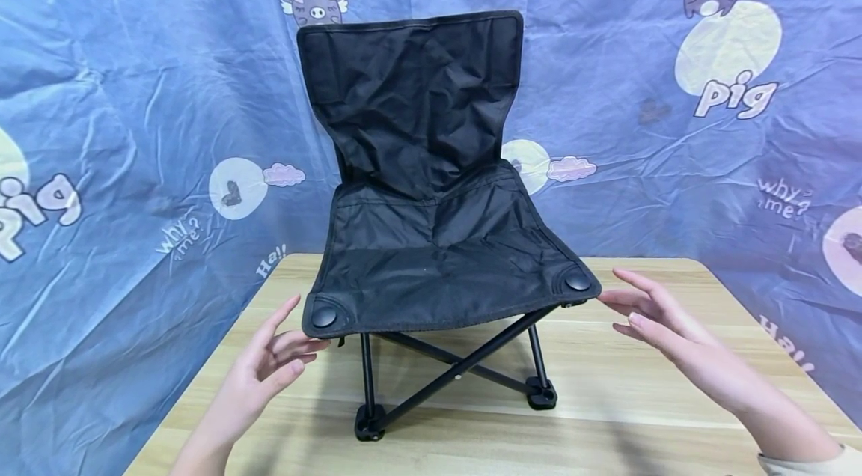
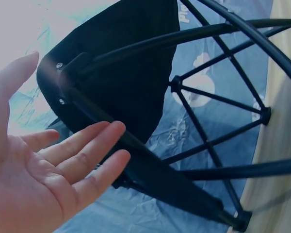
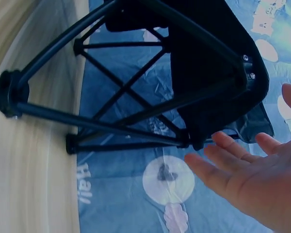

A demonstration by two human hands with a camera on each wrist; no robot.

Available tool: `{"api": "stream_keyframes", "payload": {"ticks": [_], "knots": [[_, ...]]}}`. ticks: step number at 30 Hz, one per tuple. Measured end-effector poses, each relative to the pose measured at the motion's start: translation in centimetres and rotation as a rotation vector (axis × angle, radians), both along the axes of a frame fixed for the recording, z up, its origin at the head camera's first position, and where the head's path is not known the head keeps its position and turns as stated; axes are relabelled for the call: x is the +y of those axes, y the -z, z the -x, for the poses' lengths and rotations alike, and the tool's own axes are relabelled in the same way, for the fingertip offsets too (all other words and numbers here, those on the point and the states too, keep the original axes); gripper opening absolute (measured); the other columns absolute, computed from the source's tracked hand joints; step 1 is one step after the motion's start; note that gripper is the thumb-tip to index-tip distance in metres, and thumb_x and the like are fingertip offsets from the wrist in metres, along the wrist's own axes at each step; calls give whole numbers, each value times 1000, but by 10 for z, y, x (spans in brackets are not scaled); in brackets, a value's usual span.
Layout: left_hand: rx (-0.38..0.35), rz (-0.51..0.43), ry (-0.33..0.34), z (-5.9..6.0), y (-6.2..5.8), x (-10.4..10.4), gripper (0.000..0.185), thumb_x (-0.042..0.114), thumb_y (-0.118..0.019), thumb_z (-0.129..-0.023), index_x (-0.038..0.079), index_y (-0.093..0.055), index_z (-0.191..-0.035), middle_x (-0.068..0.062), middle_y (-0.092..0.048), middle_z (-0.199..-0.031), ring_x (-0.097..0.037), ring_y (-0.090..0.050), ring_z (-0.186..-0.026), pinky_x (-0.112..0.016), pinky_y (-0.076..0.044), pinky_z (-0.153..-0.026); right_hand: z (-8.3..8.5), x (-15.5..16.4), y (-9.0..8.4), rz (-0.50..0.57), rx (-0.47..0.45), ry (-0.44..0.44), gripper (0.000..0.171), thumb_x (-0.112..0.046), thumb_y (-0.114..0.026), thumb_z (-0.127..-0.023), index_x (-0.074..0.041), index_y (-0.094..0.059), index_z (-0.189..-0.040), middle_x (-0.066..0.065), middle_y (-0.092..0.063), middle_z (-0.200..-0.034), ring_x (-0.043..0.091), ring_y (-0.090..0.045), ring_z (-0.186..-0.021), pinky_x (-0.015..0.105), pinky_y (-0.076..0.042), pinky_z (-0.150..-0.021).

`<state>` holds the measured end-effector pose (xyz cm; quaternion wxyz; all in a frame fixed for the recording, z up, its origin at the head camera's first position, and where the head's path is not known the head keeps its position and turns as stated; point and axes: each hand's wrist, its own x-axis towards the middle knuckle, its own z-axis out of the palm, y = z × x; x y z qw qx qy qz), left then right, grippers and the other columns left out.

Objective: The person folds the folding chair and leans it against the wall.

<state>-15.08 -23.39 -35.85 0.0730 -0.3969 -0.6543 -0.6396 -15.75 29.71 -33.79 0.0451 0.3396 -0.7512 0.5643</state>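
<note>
Head view: creased fabric chair (image 1: 427,218)

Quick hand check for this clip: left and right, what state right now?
Left hand: open, holding nothing, by one front corner of the chair.
Right hand: open, holding nothing, by the other.

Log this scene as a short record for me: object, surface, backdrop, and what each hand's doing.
Object: black fabric chair with crossed, black tubular legs, standing unfolded
Surface: pale wood-grain table, under the chair
Backdrop: blue cloth printed with cartoon pigs and lettering
Left: bare left hand, fingers relaxed beside one front seat corner; contact unclear
Right: bare right hand, fingers relaxed beside the other front corner; contact unclear
</note>
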Motion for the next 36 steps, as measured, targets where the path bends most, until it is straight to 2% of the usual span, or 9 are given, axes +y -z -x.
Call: {"api": "stream_keyframes", "payload": {"ticks": [4, 6, 11, 14, 17, 23, 26, 32, 36], "knots": [[-15, -17, 20, 3, -1, 5, 76, -23, -39, -92, 6, -17, -159, -4, -64, -131, -17, -64, -116, -25, -52, -94, 6, -7, 0, 103, -47, -148, 61, 15, -23, -101, -8, -19, -158, 2, -52, -141, 8, -49, -132, 21, -47, -100], [-34, -21, 15, 4, -1, 7, 75, -21, -40, -93, 9, -19, -159, -4, -65, -130, -17, -65, -114, -25, -53, -94, 9, -12, 0, 127, -56, -195, 61, 15, -22, -101, -7, -18, -158, 3, -51, -142, 10, -48, -133, 23, -47, -101], [-66, -62, 22, 6, -3, 11, 76, -20, -41, -94, 14, -22, -159, -4, -66, -127, -16, -66, -110, -26, -53, -95, 13, -21, -4, 166, -63, -252, 61, 15, -20, -101, -6, -17, -158, 4, -49, -145, 13, -48, -133, 26, -47, -103], [-50, -92, 49, 8, -4, 14, 75, -21, -40, -94, 10, -21, -158, -7, -65, -128, -18, -67, -109, -28, -52, -96, 16, -26, -5, 207, -62, -283, 60, 15, -20, -101, -4, -16, -157, 5, -48, -147, 15, -50, -132, 27, -47, -103], [-39, -99, 35, 9, -6, 17, 74, -22, -40, -93, 10, -24, -158, -6, -67, -126, -18, -68, -106, -28, -53, -95, 19, -29, -6, 246, -61, -319, 58, 15, -19, -101, -2, -18, -157, 6, -47, -147, 18, -52, -130, 29, -48, -103], [-35, -101, -14, 11, -10, 23, 72, -22, -42, -91, 13, -35, -154, -5, -70, -118, -16, -70, -100, -26, -54, -91, 25, -36, -7, 291, -60, -344, 52, 13, -18, -103, 1, -31, -151, 9, -51, -143, 22, -57, -124, 34, -49, -101], [-19, -126, -1, 14, -10, 26, 68, -22, -42, -91, 11, -41, -150, -6, -70, -117, -17, -71, -99, -26, -55, -91, 27, -38, -6, 321, -76, -337, 50, 11, -18, -104, 0, -38, -149, 8, -52, -141, 22, -59, -121, 35, -51, -100], [67, -185, 37, 18, -7, 29, 57, -21, -40, -90, 5, -49, -140, -8, -72, -109, -18, -72, -97, -25, -54, -90, 29, -42, -3, 385, -84, -292, 47, 9, -23, -104, -2, -49, -142, 8, -56, -134, 20, -62, -118, 37, -54, -96], [68, -230, 54, 18, -7, 32, 48, -18, -43, -94, 5, -53, -135, -8, -73, -103, -18, -72, -94, -26, -54, -91, 30, -44, -1, 446, -82, -326, 47, 11, -22, -104, -1, -49, -141, 11, -60, -130, 23, -63, -115, 38, -54, -95]]}}
